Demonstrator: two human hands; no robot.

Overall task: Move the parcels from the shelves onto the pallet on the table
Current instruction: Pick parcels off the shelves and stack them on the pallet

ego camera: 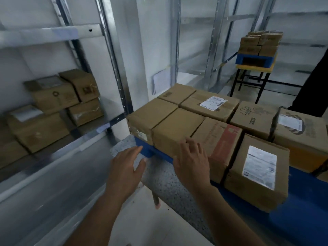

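Observation:
Several brown cardboard parcels (179, 126) sit packed together on a blue pallet (150, 151) that lies on a grey speckled table (165, 178). My right hand (192, 161) is open, its fingers against the near face of a plain parcel at the pallet's front edge. My left hand (125, 168) is open too, hovering just left of the pallet's corner, its fingertips close to the blue edge. Both hands hold nothing. More parcels (53, 107) are stacked on the metal shelf (85, 137) at the left.
A metal shelf upright (117, 71) stands between the shelf and the table. At the back right, a second blue pallet with parcels (259, 43) rests on a yellow-topped table. A dark-clothed person (314, 89) stands at the right edge.

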